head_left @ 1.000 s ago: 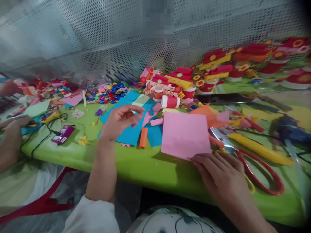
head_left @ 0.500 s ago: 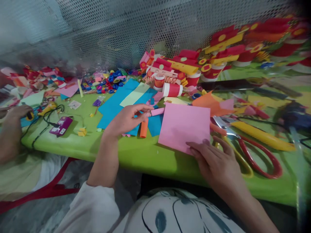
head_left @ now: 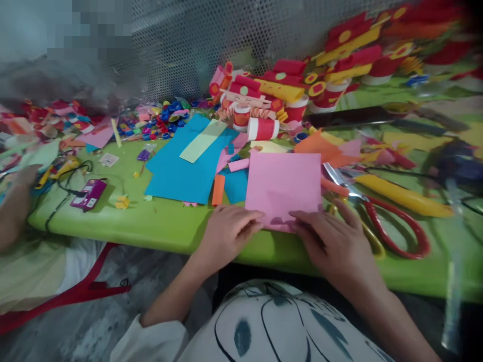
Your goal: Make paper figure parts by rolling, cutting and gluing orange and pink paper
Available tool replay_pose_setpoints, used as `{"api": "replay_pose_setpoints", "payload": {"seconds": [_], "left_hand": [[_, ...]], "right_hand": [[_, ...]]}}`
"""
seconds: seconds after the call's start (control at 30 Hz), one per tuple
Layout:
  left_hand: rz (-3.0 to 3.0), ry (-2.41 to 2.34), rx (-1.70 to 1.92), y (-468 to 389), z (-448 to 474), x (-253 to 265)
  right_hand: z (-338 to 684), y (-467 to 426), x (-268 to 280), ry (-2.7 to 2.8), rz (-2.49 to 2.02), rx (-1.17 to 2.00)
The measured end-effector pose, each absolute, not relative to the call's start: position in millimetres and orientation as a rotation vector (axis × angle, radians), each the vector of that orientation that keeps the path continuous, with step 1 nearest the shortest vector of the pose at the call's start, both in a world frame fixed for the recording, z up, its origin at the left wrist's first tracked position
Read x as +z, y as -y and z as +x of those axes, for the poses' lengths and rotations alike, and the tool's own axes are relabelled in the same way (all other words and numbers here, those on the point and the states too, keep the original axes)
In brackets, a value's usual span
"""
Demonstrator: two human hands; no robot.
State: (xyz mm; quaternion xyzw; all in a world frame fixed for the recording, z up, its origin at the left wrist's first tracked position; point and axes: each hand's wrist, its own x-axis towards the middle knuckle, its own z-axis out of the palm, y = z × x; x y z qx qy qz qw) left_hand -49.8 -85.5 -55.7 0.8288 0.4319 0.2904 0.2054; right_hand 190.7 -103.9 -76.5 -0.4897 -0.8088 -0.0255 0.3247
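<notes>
A square sheet of pink paper (head_left: 285, 181) lies at the table's near edge. My left hand (head_left: 228, 234) grips its near left corner, thumb and fingertips pressed together there. My right hand (head_left: 334, 234) pinches the same near edge further right, and its other fingers curl beside the sheet. Left of the sheet lie a small pink paper roll (head_left: 238, 164) and an orange paper roll (head_left: 218, 190). Blue paper sheets (head_left: 184, 176) are spread further left, with a pale green strip (head_left: 204, 141) on top. Large scissors (head_left: 364, 198) with red and yellow handles lie right of my right hand.
Paper-cup figures in red and yellow (head_left: 281, 83) crowd the back. Colourful small pieces (head_left: 166, 118) are heaped at the back left, and a purple box (head_left: 89, 194) with a cable lies nearer. A yellow cutter (head_left: 403, 195) lies at right. Another person's arm (head_left: 15, 206) rests at far left.
My left hand has let go of the small pink roll, which now lies on the table, and has moved down to the pink sheet's near edge. My right hand has stayed on the sheet.
</notes>
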Motion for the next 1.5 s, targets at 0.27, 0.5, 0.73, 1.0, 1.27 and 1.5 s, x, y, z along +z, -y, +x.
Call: {"api": "replay_pose_setpoints", "payload": {"seconds": [0.27, 0.5, 0.73, 1.0, 1.27, 1.5], "left_hand": [[2.057, -1.215, 0.841, 87, -59, -61], [2.089, -1.319, 0.875, 89, -55, -67], [2.073, -1.379, 0.874, 88, -53, -66], [2.282, -1.272, 0.714, 85, -52, -59], [2.446, -1.232, 0.616, 85, -55, -61], [2.515, -1.22, 0.546, 88, -53, -60]], "right_hand": [[188, 107, -70, 2.093, -1.382, 0.064], [190, 109, -70, 2.095, -1.39, 0.065], [194, 115, -65, 2.12, -1.397, 0.066], [205, 120, -66, 2.186, -1.328, 0.07], [213, 123, -71, 2.229, -1.236, -0.031], [211, 125, -72, 2.236, -1.221, -0.057]]}}
